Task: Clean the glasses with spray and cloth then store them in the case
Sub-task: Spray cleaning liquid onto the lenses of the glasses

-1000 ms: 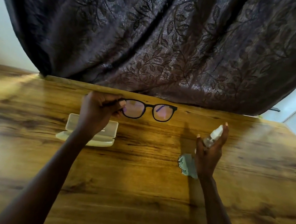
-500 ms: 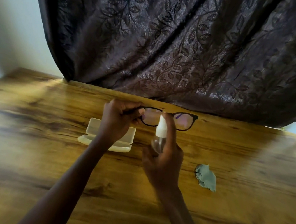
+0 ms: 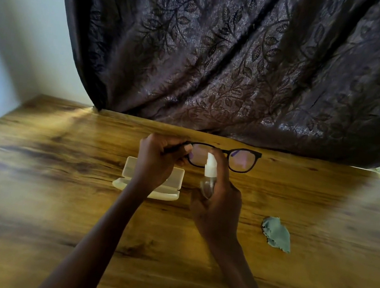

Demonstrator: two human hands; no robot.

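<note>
Spraying stage: left hand grips glasses, right hand clasps spray bottle; cloth wiping, open case storage remain.

You're facing a wood-grain worktop w/ dark streaks and a glossy sheen — a band of light falls across its far left corner. Behind it hangs a dark brown curtain, leaf-patterned, in heavy folds. Pale wall to your left — plain, softly lit.

Left hand raised, fingers pinched, right hand gripping, forefinger up
</note>
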